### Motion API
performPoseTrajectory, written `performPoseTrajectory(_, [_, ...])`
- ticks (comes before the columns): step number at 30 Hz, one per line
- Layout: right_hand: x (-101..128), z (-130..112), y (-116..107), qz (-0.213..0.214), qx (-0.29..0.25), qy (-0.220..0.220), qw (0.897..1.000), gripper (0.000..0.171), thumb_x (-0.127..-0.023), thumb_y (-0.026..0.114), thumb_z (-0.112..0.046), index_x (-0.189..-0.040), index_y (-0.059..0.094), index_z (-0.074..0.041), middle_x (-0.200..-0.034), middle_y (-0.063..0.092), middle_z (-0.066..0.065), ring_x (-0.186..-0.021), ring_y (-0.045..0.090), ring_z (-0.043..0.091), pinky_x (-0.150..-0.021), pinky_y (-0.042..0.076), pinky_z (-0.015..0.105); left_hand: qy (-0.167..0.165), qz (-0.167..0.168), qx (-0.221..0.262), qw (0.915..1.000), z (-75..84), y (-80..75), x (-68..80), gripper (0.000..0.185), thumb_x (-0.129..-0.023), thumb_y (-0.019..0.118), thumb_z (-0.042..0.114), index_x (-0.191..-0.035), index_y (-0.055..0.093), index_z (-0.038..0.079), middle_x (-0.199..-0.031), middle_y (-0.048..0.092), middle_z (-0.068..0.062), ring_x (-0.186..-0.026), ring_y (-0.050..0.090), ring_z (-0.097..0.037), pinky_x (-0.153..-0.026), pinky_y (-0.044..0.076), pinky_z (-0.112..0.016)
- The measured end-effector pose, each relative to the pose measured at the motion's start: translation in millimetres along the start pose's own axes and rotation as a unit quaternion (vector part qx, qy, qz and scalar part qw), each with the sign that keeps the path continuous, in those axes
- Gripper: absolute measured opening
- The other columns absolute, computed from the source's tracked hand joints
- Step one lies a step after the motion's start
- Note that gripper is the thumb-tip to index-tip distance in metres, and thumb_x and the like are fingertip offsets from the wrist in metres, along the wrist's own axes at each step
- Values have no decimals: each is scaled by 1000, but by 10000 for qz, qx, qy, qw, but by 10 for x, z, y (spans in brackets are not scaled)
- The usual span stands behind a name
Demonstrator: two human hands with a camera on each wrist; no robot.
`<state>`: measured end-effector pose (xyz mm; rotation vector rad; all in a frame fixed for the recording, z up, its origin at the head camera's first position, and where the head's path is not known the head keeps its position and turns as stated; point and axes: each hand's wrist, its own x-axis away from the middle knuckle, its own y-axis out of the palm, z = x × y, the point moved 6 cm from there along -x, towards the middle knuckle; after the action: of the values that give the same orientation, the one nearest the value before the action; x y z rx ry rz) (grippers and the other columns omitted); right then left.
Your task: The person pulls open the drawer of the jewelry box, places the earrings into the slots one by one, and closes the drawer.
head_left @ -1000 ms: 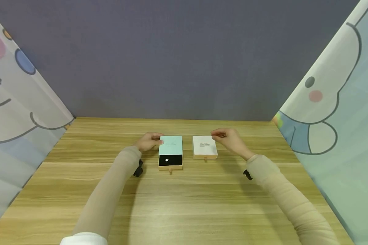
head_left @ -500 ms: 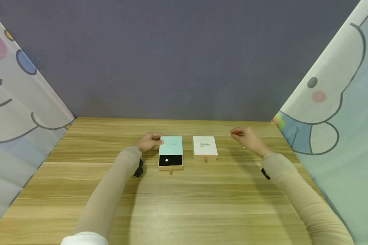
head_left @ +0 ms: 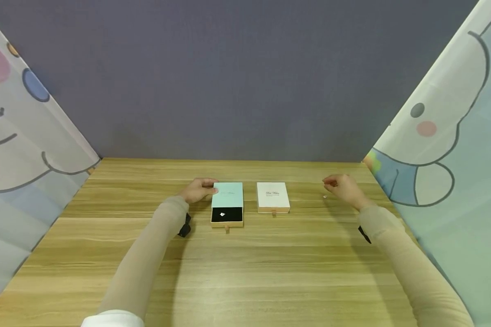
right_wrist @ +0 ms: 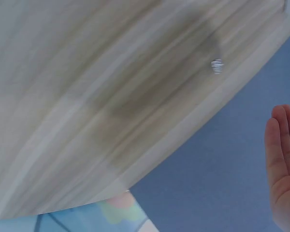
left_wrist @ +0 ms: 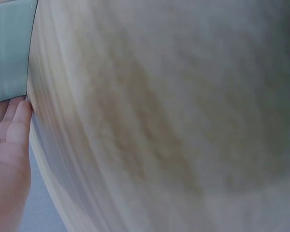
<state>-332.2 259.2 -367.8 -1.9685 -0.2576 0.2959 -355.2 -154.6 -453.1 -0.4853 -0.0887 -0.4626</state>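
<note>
The fingers (head_left: 207, 183) of the left hand (head_left: 197, 189) lie against the far left corner of the mint box (head_left: 227, 194), lightly curled around its edge; in the left wrist view the fingertips (left_wrist: 20, 107) touch the box's (left_wrist: 9, 48) side, held close together. The box's drawer (head_left: 227, 215) is pulled out toward the person, and a small sparkling ring (head_left: 222, 214) sits on its black lining.

The right hand (head_left: 345, 189) hovers over the tabletop (head_left: 245, 263), well to the right of the mint box, its fingers (head_left: 330, 182) loosely curled inward and holding nothing that can be seen. In the right wrist view the fingers (right_wrist: 285, 140) look nearly straight and side by side. Just below the fingertips in the head view, a tiny shiny thing (head_left: 325, 196) lies on the wood; the right wrist view shows the same bright speck (right_wrist: 216, 65), too small to make out what it is.

Between the mint box and the right hand, a white box (head_left: 273, 196) with its drawer closed lies flat, just beside the mint box and apart from it. Both forearms wear beige sleeves (head_left: 143, 263). Behind the mint box rises a grey-purple wall (head_left: 237, 77), with cartoon-printed curtains (head_left: 446, 136) at either side.
</note>
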Motion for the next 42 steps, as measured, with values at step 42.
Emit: performPoseTrajectory(42, [51, 372, 388, -134, 733, -81, 9972, 16, -84, 63, -4, -97, 69, 2, -96, 68, 21, -89, 63, 36, -79, 51, 47, -116, 116, 152, 9998, -26, -4, 21, 49, -92, 56, 23, -137, 43, 9, -143, 36, -17, -133, 31, -33, -108, 32, -47])
